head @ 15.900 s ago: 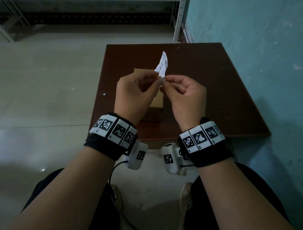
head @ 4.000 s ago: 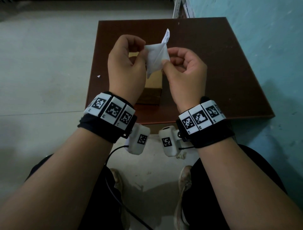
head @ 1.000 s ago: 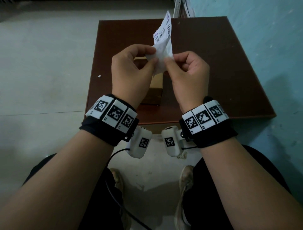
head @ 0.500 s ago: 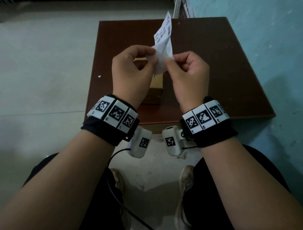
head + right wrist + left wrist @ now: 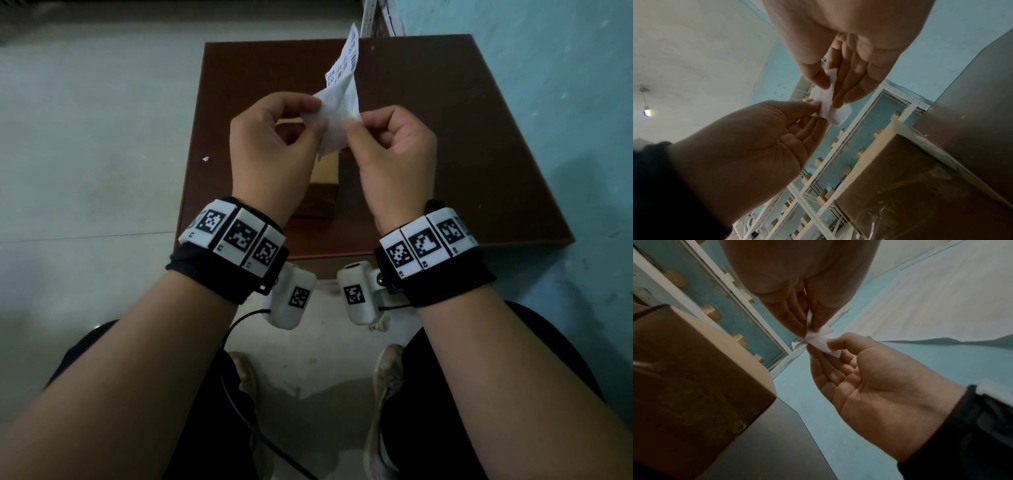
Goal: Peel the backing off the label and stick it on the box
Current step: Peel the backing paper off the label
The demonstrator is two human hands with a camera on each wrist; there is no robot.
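Observation:
A white label (image 5: 346, 61) with printed text stands up above my hands, and its blank white backing (image 5: 337, 116) spreads between them. My left hand (image 5: 317, 114) and right hand (image 5: 351, 123) each pinch the paper's lower end, where the two layers part; which layer each holds is unclear. The wrist views show the same paper (image 5: 818, 339) (image 5: 828, 100) pinched by my left hand (image 5: 809, 331) (image 5: 818, 105) and right hand (image 5: 829, 344) (image 5: 830, 91). Directly below the hands, a brown cardboard box (image 5: 323, 185) (image 5: 684, 369) (image 5: 920, 178) sits on the table, partly hidden.
The dark brown table (image 5: 445, 137) stands against a teal wall (image 5: 565, 102) on the right. Pale floor lies to the left, with a small white scrap (image 5: 205, 158) on it. A white metal shelf post (image 5: 370, 17) rises behind the table.
Over the last second both hands keep their pinch almost unmoved. Compared with 4 s ago, the printed label stands higher and the layers are further apart.

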